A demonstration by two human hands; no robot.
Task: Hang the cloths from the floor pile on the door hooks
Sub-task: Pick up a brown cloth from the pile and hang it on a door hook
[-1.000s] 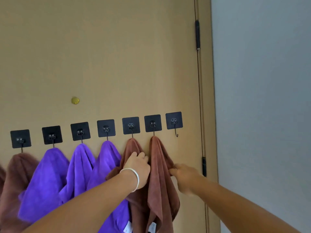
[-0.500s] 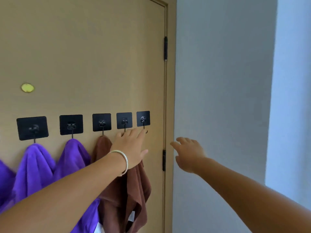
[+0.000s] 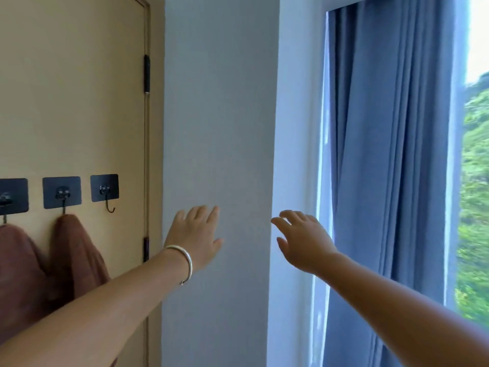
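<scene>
The tan door [image 3: 74,102] fills the left of the head view, with black square hook pads low on it. A brown cloth [image 3: 76,250] hangs from the second hook from the right [image 3: 62,192]. Another brown cloth [image 3: 16,266] hangs at the left edge. The rightmost hook [image 3: 105,190] is bare. My left hand [image 3: 195,234], with a silver bracelet on the wrist, is spread open in front of the grey wall, holding nothing. My right hand [image 3: 301,239] is also open and empty, further right. The floor pile is out of view.
A grey wall [image 3: 217,128] stands right of the door frame. Past a white corner hangs a blue curtain [image 3: 391,154] beside a bright window [image 3: 476,181] with green trees outside.
Both hands let go of the brown cloths and swung right, away from the door. The view turned right too, so the purple cloths left the frame and the curtain and window appeared.
</scene>
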